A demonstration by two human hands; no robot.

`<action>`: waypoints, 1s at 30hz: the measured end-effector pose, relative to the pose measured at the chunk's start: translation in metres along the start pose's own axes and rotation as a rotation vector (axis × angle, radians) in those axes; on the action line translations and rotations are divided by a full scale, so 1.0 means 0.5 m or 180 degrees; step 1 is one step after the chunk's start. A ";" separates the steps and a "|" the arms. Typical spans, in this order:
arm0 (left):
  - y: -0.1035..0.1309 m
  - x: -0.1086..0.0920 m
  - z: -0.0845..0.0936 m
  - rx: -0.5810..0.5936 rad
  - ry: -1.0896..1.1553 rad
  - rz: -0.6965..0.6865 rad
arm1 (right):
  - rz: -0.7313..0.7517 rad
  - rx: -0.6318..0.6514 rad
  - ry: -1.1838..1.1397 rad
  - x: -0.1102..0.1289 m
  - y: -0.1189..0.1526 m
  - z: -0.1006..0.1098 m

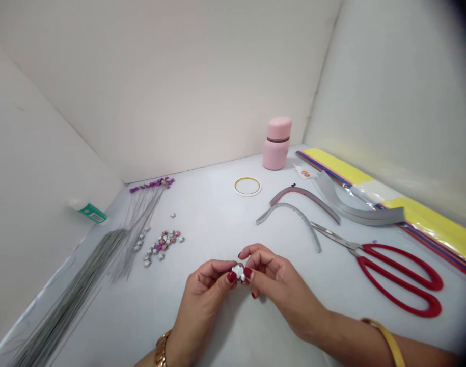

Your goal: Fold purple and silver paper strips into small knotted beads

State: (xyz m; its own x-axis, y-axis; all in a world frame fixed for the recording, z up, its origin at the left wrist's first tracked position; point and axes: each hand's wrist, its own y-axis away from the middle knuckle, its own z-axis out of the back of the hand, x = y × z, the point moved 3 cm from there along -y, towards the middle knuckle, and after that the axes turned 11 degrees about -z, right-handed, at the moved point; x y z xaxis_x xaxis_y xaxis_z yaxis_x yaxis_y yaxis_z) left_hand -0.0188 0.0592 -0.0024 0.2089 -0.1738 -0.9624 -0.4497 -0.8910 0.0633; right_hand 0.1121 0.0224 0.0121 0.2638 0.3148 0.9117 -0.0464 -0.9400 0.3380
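A small silvery-white folded star (239, 271) is pinched between my two hands, low in the middle of the view. My left hand (210, 285) grips its left side between thumb and fingers. On its right side, my right hand (274, 278) presses with the thumb, the other fingers curled behind. A loose pile of small silver, pink and purple stars (164, 241) lies to the left of my hands. Scissors with red handles (401, 278) rest on the right, their blades pointing left toward some curved grey paper strips (301, 216).
Grey wires (76, 290) lie at the left, some tipped with purple stars (152, 184). A tape ring (247, 186) and pink flask (277, 143) stand farther back. Wide silver strips (358, 211) and packaged coloured paper (427, 216) lie along the right wall.
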 end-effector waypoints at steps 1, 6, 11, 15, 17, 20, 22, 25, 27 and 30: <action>0.000 0.000 0.000 0.0008 -0.0030 -0.0011 | 0.0006 -0.0009 0.0012 0.000 0.000 0.000; 0.001 -0.004 0.003 -0.0015 -0.0208 -0.0012 | 0.0043 0.0018 0.0181 -0.005 0.000 0.004; -0.003 -0.002 0.006 -0.0055 -0.0260 -0.0017 | 0.0117 -0.0002 0.0291 -0.007 0.000 0.007; -0.002 -0.001 0.006 -0.0049 -0.0243 0.0000 | 0.0090 -0.0032 0.0220 -0.005 -0.001 0.006; 0.000 -0.001 0.005 -0.0055 -0.0195 0.0016 | 0.0045 -0.0006 0.0146 -0.005 -0.001 0.003; 0.002 -0.002 0.004 -0.0061 -0.0143 0.0018 | 0.0045 -0.0011 0.0133 -0.005 -0.002 0.001; 0.002 -0.002 0.004 -0.0074 -0.0130 0.0017 | 0.0070 -0.0026 0.0207 -0.006 -0.001 0.002; 0.000 0.000 0.004 -0.0111 -0.0126 0.0036 | 0.0143 -0.0011 0.0380 -0.009 -0.003 0.005; -0.001 0.001 0.005 -0.0123 -0.0115 0.0065 | 0.0187 0.0004 0.0504 -0.011 -0.004 0.008; -0.001 0.003 0.006 -0.0116 -0.0130 0.0124 | 0.0255 0.0027 0.0702 -0.010 -0.005 0.011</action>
State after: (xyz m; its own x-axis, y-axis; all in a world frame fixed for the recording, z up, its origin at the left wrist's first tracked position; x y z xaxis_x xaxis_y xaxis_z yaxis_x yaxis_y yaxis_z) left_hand -0.0210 0.0608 -0.0048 0.1559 -0.1921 -0.9689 -0.4246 -0.8987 0.1099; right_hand 0.1160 0.0226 0.0052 0.0427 0.2595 0.9648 -0.0505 -0.9639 0.2615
